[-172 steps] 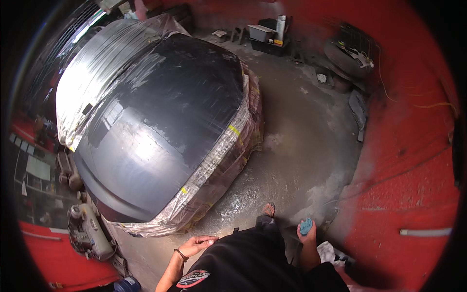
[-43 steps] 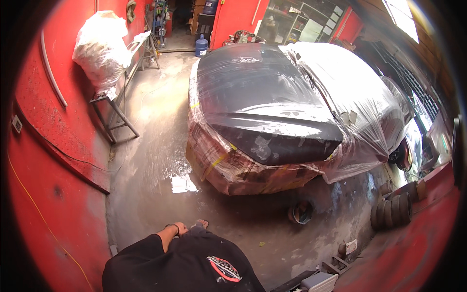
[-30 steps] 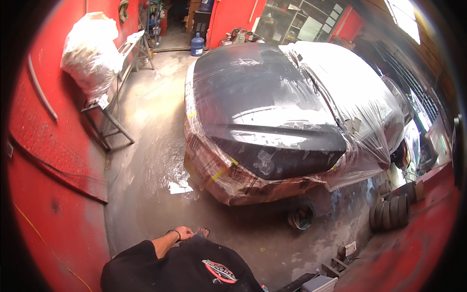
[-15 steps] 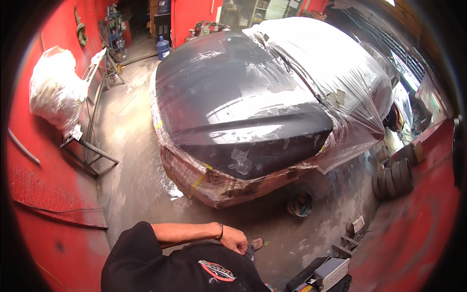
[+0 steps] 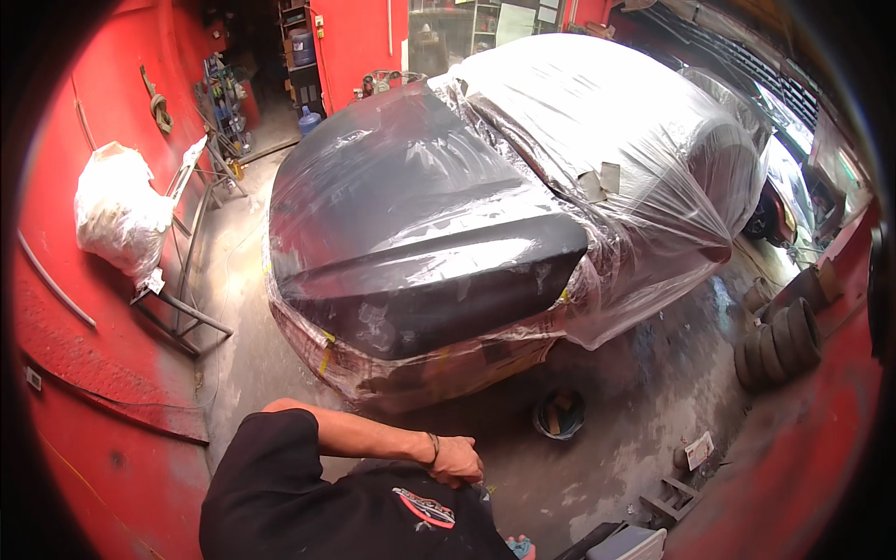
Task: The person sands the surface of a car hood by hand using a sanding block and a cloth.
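Observation:
My left hand is held across my front, against my black shirt, with a dark band on the wrist. Its fingers are curled under; whatever they may hold is hidden. At the lower edge, only a little of my right hand shows, closed around a small crumpled teal thing that could be a cloth. In front of me stands a car whose dark hood is bare, dull in places and shiny in others. Clear plastic film covers the windshield and body. Film and paper with yellow tape wrap the front bumper.
A bucket stands on the floor by the bumper. Stacked tires and a metal frame lie along the right wall. At left, a metal stand bears a plastic-wrapped bundle. A grey case is beside me.
My view has turned right, so the car sits further left. The left hand stays curled at my front. The teal thing in my right hand now shows at the lower edge.

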`<move>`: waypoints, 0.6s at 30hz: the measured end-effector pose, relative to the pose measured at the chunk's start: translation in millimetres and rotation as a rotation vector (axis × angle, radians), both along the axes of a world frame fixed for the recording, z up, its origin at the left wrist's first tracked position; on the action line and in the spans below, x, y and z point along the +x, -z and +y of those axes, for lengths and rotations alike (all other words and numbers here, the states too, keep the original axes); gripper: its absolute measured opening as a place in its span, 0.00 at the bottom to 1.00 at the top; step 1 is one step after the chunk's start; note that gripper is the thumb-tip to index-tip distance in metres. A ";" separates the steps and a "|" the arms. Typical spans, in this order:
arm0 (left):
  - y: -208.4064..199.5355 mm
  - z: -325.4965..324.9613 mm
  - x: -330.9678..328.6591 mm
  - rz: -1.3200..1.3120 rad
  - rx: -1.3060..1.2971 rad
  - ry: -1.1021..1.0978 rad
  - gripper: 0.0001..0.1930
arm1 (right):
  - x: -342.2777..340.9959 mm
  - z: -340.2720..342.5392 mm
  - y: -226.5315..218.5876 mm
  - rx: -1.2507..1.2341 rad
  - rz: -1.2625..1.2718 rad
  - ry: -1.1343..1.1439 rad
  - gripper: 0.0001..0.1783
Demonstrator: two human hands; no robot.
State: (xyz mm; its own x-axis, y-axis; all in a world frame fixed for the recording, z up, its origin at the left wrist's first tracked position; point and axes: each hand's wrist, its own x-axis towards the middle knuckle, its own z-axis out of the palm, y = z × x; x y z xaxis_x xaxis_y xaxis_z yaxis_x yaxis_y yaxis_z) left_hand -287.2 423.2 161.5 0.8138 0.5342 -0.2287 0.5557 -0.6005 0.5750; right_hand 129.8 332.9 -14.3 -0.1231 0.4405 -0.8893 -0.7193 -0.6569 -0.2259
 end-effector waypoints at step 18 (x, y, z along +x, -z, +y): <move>36.1 131.7 70.2 -0.194 -0.563 0.123 0.11 | 25.9 186.4 34.8 0.121 -0.109 -0.252 0.17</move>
State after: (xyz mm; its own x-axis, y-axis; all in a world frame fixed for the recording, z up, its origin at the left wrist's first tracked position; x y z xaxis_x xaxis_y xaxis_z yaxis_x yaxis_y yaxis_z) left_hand -217.1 554.8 125.3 0.9168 0.2740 -0.2904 0.3553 -0.2278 0.9066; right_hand 155.8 519.3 -49.1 -0.1488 0.5119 -0.8460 -0.5040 -0.7754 -0.3805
